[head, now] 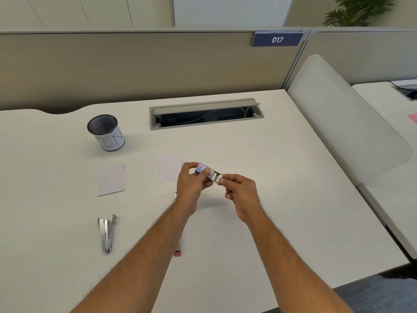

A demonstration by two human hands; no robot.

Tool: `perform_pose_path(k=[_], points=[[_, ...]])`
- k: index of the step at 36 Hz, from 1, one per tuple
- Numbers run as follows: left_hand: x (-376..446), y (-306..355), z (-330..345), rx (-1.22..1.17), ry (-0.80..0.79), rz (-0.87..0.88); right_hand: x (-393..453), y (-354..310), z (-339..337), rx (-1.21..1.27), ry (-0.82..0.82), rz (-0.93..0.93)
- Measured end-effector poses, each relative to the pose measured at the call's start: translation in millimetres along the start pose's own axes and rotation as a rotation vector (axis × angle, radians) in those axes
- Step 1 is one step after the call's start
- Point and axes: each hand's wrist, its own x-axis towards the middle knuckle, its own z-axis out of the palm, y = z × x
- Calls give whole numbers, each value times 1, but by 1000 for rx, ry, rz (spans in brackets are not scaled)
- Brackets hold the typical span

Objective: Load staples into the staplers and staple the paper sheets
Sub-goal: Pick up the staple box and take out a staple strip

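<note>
Head view, left hand point(191, 184) gripping staple box point(203, 169), right hand point(239, 190) pinching its tray, cup point(106, 133) marked "IN"

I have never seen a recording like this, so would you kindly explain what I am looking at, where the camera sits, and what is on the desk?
There is no machine here: a person works with two bare hands, and the single picture comes from a camera worn on the head, looking forward and down. The left hand holds a small blue staple box in its grip, while the right hand pinches the inner tray sliding out of it. On the white desk lie a silver stapler, opened out, and a pink stapler, mostly hidden behind the left forearm. Further away lie two small paper sheets, and a mesh cup stands behind them.
</note>
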Motion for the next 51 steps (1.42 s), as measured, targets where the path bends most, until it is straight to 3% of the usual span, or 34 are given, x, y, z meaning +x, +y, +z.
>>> perform_pose_path(k=[16, 27, 36, 45, 51], points=[[-10, 0, 4, 76, -47, 19, -3, -6, 7, -69, 40, -14], [-6, 1, 3, 228, -93, -38, -4, 4, 1, -330, 24, -143], [-5, -1, 12, 328, 16, -50, -2, 15, 14, -657, 98, -288], [-6, 5, -7, 454, 175, 20, 29, 25, 16, -857, 257, -221], [-7, 9, -38, 480, 224, 67, 49, 28, 23, -946, 275, -216]])
